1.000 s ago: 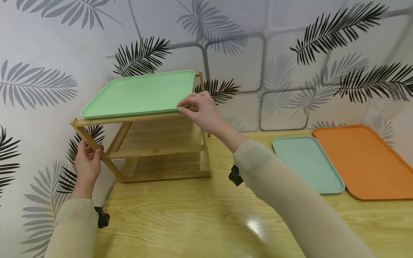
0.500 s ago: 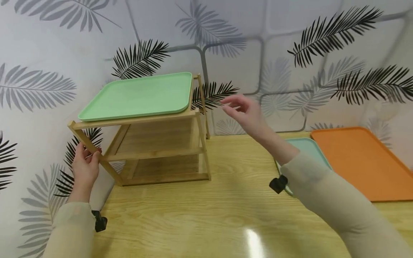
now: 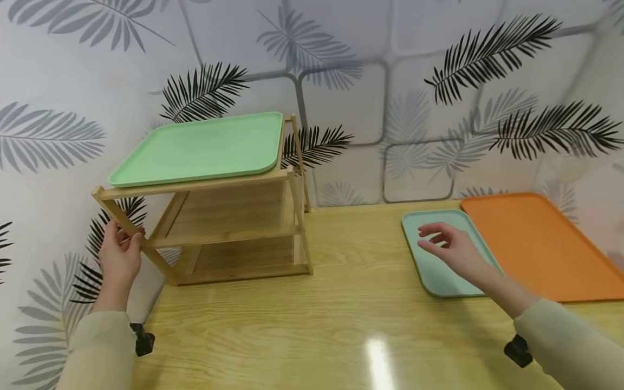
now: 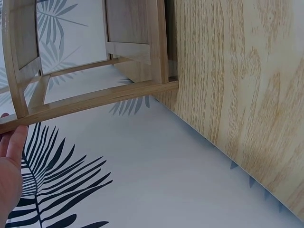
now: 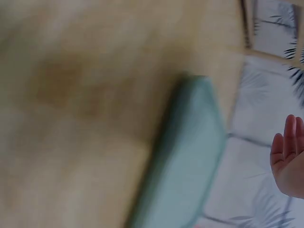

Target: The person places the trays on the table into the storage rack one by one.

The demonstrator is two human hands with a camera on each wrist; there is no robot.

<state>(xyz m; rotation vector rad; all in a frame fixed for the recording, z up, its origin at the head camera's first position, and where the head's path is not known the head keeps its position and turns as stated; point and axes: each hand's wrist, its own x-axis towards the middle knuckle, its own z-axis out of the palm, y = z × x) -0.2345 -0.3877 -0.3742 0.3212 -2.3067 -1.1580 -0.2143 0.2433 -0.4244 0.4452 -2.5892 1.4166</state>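
Observation:
A three-tier wooden rack stands against the back wall at the left of the head view. On its top tier lies a mint-green tray. My left hand holds the rack's front left post, with the thumb on the near side; the left wrist view also has this hand on the slanted post. Over the small pale teal tray, my right hand hovers with loosely bent fingers and nothing in them. That teal tray appears blurred in the right wrist view.
An orange tray lies on the wood-grain table, right beside the teal one. Behind everything rises a wall with a leaf pattern, which also runs along the left side.
My right hand has let go of the mint-green tray's front right corner and travelled right and down to the teal tray. The left hand stays on the post.

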